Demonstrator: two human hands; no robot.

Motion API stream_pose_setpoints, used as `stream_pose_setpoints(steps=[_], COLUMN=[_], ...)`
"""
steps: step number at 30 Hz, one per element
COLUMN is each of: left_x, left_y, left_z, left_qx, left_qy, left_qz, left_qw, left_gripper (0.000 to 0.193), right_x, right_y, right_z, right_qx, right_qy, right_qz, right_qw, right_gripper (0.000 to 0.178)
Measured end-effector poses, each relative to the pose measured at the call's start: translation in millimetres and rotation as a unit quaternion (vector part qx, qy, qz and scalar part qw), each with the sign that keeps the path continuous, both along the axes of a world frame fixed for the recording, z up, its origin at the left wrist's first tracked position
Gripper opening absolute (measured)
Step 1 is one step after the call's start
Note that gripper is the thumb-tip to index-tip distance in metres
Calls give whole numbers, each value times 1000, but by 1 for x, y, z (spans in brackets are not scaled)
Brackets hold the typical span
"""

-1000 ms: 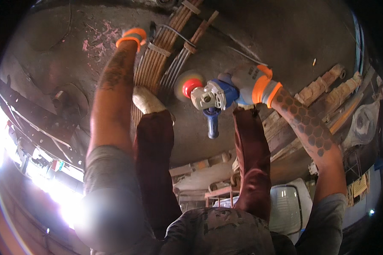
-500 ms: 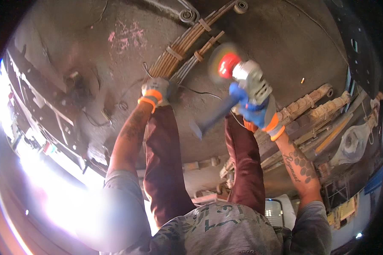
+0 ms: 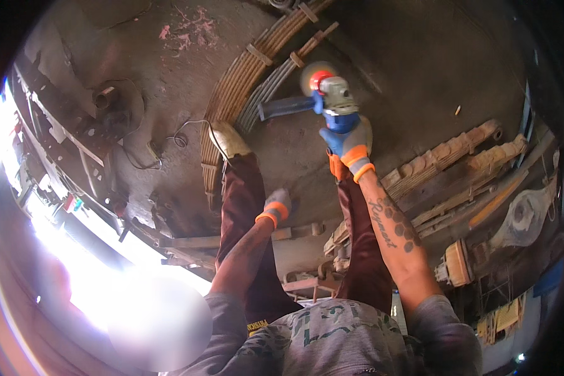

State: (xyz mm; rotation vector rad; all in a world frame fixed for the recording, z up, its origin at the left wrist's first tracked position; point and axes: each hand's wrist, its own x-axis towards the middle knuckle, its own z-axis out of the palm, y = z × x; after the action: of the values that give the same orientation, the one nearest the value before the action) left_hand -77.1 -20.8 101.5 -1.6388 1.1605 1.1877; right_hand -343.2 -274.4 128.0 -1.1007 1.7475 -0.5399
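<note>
My right hand (image 3: 352, 141), in a grey glove with an orange cuff, is closed round the rear body of an angle grinder (image 3: 340, 97). The grinder has a blue body, a grey metal head, a red part at its front and a long dark-blue piece sticking out leftward. Its disc (image 3: 308, 76) is a blur, held near the right edge of a leaf spring pack (image 3: 244, 78) on the floor. My left foot (image 3: 230, 139) rests on that pack. My left hand (image 3: 277, 203), gloved likewise, hangs beside my left shin, away from the spring; its fingers are too smeared to read.
More leaf springs (image 3: 442, 156) lie to the right, by an axle housing (image 3: 520, 216). A thin cord (image 3: 180, 139) loops left of my foot. Long dark metal rails (image 3: 59, 131) run along the left, near a pipe end (image 3: 102, 99). A small stub (image 3: 457, 110) lies at right.
My left hand has left the spring pack and drawn back beside my shin. The grinder has swung round and moved slightly left, its blue piece now pointing at the pack. The view has shifted.
</note>
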Motion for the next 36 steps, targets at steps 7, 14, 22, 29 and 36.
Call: stream_pose_setpoints(steps=[7, 14, 22, 29, 36], left_x=[37, 21, -24, -37, -39], left_y=[-301, -398, -407, -409, -401], left_z=[97, 34, 54, 68, 65], left_qx=[-516, -38, -66, -83, -102], left_qy=[107, 132, 17, -36, -30], left_qz=[364, -282, -273, -273, -286], left_qw=[768, 950, 960, 958, 952], left_gripper=[50, 64, 35, 40, 48], right_x=[68, 112, 121, 140, 141], right_y=[19, 49, 32, 27, 29], right_z=[-36, -127, -113, -126, -146], right_qx=[241, 114, 60, 88, 34], right_qy=[-5, 13, -23, -146, -101], right_qz=[-8, 12, -12, -98, -69], right_qw=[971, 993, 998, 980, 992], right_gripper=[65, 62, 63, 47, 41])
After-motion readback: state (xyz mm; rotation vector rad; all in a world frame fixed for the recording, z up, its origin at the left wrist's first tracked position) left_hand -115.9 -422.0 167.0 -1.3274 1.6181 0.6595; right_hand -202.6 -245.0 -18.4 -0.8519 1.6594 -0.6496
